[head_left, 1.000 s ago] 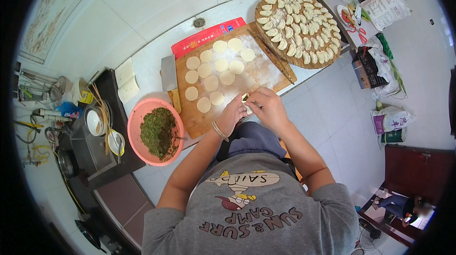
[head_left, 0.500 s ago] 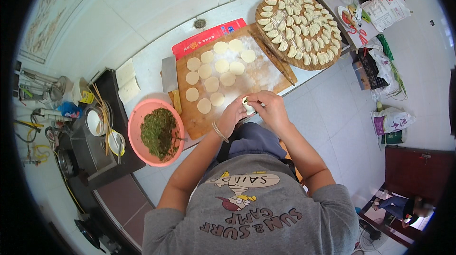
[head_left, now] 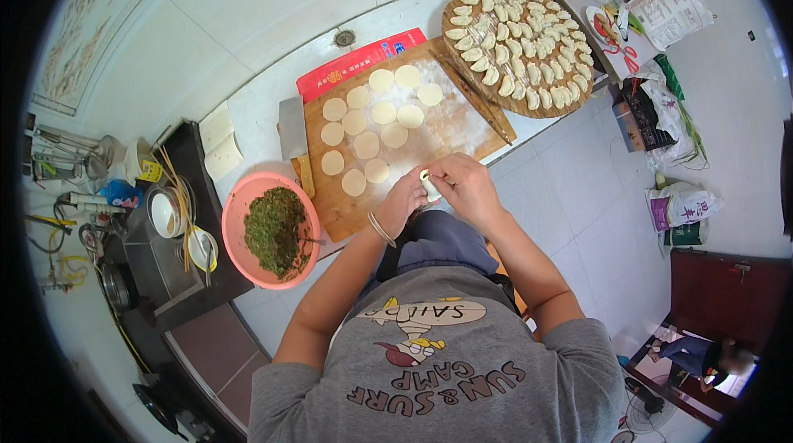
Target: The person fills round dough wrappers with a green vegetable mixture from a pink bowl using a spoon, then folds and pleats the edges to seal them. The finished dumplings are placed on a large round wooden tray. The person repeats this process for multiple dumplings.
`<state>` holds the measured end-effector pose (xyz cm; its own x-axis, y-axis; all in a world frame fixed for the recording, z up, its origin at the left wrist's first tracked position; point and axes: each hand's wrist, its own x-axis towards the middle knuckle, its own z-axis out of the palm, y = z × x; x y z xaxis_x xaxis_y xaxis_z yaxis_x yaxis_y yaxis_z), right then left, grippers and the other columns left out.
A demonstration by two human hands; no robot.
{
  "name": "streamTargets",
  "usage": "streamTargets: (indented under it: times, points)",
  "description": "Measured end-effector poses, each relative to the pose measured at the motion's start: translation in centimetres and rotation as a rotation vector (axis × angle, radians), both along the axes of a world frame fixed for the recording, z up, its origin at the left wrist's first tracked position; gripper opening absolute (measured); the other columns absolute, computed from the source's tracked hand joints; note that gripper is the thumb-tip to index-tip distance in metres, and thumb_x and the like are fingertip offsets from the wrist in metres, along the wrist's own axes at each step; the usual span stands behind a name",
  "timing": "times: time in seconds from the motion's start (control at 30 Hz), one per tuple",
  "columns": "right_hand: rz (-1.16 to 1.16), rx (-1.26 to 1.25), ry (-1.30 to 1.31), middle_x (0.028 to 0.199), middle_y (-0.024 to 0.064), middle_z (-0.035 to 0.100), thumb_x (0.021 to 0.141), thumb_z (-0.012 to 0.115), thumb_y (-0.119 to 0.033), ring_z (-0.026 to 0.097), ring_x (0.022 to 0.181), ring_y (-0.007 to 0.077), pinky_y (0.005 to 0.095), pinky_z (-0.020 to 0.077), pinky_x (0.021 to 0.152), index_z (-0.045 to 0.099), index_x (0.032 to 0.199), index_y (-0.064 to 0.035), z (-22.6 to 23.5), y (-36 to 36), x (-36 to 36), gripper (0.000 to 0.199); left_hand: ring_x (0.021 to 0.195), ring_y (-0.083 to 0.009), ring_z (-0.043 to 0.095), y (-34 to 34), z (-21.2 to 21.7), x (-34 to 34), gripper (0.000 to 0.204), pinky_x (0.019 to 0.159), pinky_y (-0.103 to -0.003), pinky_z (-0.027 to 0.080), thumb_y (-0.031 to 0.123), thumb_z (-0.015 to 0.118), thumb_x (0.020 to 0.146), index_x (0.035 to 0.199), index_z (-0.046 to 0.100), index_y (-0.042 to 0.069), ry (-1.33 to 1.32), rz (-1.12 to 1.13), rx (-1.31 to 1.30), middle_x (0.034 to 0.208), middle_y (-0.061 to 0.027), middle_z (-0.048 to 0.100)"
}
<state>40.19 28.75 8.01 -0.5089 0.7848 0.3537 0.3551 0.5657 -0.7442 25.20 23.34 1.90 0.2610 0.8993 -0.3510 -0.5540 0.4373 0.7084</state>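
Note:
Between my two hands, just past the near edge of the wooden board (head_left: 446,125), is a partly folded dumpling (head_left: 429,185) with a little green filling showing at its top. My left hand (head_left: 404,203) grips it from the left side. From the right, my right hand (head_left: 464,189) pinches its edge with thumb and forefinger. Several round dough wrappers (head_left: 367,144) lie on the floured board. A pink bowl (head_left: 234,257) of chopped green filling (head_left: 274,228) stands left of the board, with a utensil handle poking out.
A round wooden board (head_left: 535,109) full of folded dumplings stands at the back right. A cleaver (head_left: 292,129) and a rolling pin (head_left: 479,96) lie at the board's sides. The sink (head_left: 178,265) is on the left; bags (head_left: 684,205) stand on the right. Another person (head_left: 702,359) is by the doorway.
My fingers have shifted slightly along the dumpling's edge, and less green filling shows now. The wrappers, bowl and boards stay where they were.

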Motion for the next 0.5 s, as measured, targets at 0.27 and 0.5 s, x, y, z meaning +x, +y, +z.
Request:
streamTargets:
  times: [0.27, 0.5]
  points:
    - [0.001, -0.070, -0.031, 0.075, 0.0116, 0.062, 0.075, 0.066, 0.000, 0.061, 0.069, 0.0262, 0.0344, 0.0494, 0.060, 0.065, 0.089, -0.0027, -0.56, -0.06, 0.39, 0.014, 0.107, -0.0206, 0.056, 0.02, 0.19, -0.12, 0.054, 0.093, -0.036, 0.046, 0.043, 0.031, 0.099, 0.131, 0.042, 0.001, -0.006, -0.027, -0.021, 0.121, -0.0113, 0.054]
    - [-0.038, -0.151, -0.052, 0.070, 0.0106, 0.059, 0.073, 0.069, -0.006, 0.060, 0.067, 0.0283, 0.0368, 0.0476, 0.060, 0.066, 0.087, -0.0043, -0.39, -0.04, 0.28, 0.014, 0.108, -0.0204, 0.055, 0.03, 0.73, -0.10, 0.058, 0.095, -0.037, 0.044, 0.046, 0.029, 0.099, 0.131, 0.041, 0.000, 0.028, -0.033, -0.007, 0.121, -0.0119, 0.056]
